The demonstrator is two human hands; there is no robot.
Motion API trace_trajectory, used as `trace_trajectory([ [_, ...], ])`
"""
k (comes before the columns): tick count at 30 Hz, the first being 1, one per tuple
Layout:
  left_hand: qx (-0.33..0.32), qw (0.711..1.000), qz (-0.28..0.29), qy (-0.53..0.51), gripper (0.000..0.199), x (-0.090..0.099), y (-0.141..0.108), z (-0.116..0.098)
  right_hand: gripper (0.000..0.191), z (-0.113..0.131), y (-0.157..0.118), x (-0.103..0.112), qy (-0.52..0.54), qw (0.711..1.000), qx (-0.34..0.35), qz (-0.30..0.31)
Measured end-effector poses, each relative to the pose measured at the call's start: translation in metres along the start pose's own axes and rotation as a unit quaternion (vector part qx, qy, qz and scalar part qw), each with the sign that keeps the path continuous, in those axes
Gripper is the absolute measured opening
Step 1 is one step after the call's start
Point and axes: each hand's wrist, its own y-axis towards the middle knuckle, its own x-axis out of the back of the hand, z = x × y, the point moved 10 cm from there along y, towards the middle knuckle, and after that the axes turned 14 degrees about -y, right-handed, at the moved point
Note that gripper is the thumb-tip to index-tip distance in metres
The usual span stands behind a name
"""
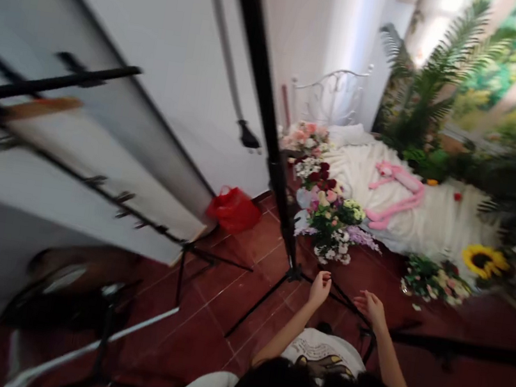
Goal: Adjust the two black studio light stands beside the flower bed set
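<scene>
My left hand (320, 287) is low in the middle of the head view, its fingers curled inward beside the base of a black stand (293, 273). What those fingers hold, if anything, cannot be made out. To its right, my right hand (371, 307) has its fingers apart and pointing left, close to a dark leg of the stand. I see nothing in it. Whether either hand touches the leg is unclear. The stand's black pole (259, 58) rises from the base to the top edge, tilted in the view.
A bed (350, 162) with cream fabric holds a pink plush toy (379, 224). Flower bunches (332, 217) and sunflowers (484, 261) lie around it. A red plastic bag (235, 209) is by the wall, under a hanging plug (248, 135). Black rails with clips (108, 187) stand left.
</scene>
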Motion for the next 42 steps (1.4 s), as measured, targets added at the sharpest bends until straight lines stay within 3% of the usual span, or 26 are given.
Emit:
trace_trajectory([
  [6,-0.046,0.971,0.234,0.030,0.018,-0.146,-0.015,-0.025,0.014,-0.032,-0.060,0.074,0.125,0.981,-0.008,-0.145],
  [9,-0.060,0.933,0.355,0.008,0.018,-0.226,-0.052,-0.043,0.013,-0.054,-0.100,0.108,0.183,0.960,0.004,-0.212],
  [12,-0.060,0.870,0.488,-0.030,0.028,-0.299,-0.111,-0.066,0.012,-0.085,-0.139,0.136,0.236,0.931,-0.005,-0.279],
  [15,-0.080,0.818,0.565,-0.073,0.047,-0.350,-0.162,-0.097,0.012,-0.111,-0.173,0.153,0.279,0.902,0.003,-0.329],
  [18,-0.064,0.816,0.568,-0.082,0.042,-0.383,-0.183,-0.113,0.014,-0.128,-0.199,0.160,0.306,0.879,0.014,-0.365],
  [21,0.009,0.835,0.549,-0.046,0.034,-0.405,-0.185,-0.102,0.014,-0.134,-0.211,0.160,0.318,0.870,0.007,-0.377],
  [24,0.048,0.847,0.530,-0.026,0.035,-0.413,-0.181,-0.089,0.017,-0.121,-0.207,0.162,0.337,0.870,0.010,-0.359],
  [29,0.040,0.853,0.520,-0.030,0.029,-0.416,-0.178,-0.081,0.036,-0.072,-0.167,0.164,0.394,0.890,0.024,-0.228],
  [33,0.039,0.861,0.506,-0.035,0.024,-0.416,-0.176,-0.079,0.042,-0.032,-0.141,0.170,0.446,0.877,0.104,-0.148],
  [35,0.034,0.866,0.497,-0.036,0.022,-0.416,-0.174,-0.080,0.042,-0.021,-0.137,0.178,0.419,0.881,0.152,-0.162],
  [39,0.029,0.871,0.490,-0.024,0.020,-0.415,-0.173,-0.079,0.038,-0.020,-0.150,0.200,0.183,0.919,0.166,-0.306],
  [42,0.021,0.875,0.484,-0.022,0.020,-0.414,-0.171,-0.078,0.025,-0.018,-0.169,0.217,-0.021,0.905,0.137,-0.402],
])
